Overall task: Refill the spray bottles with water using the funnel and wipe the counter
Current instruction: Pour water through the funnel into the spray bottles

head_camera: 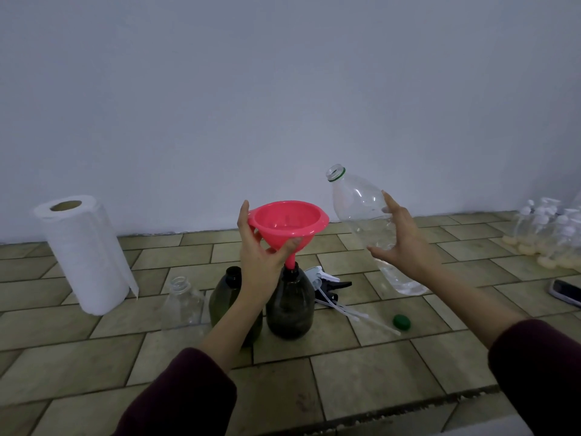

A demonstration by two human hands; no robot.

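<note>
A pink funnel (287, 222) is gripped in my left hand (259, 258), with its spout in the neck of a dark spray bottle (290, 305). A second dark bottle (227, 297) stands just left of it, partly behind my left arm. A small clear bottle (182, 303) stands open further left. My right hand (404, 243) holds a large clear water bottle (364, 221), uncapped and tilted up to the left, with a little water at its base. Spray heads with white tubes (330, 286) lie behind the dark bottles. A green cap (401, 321) lies on the tiled counter (377, 366).
A paper towel roll (85, 256) stands at the left by the wall. Several clear pump bottles (547, 234) cluster at the far right. A phone (567, 292) lies at the right edge. The counter's front edge runs along the bottom right.
</note>
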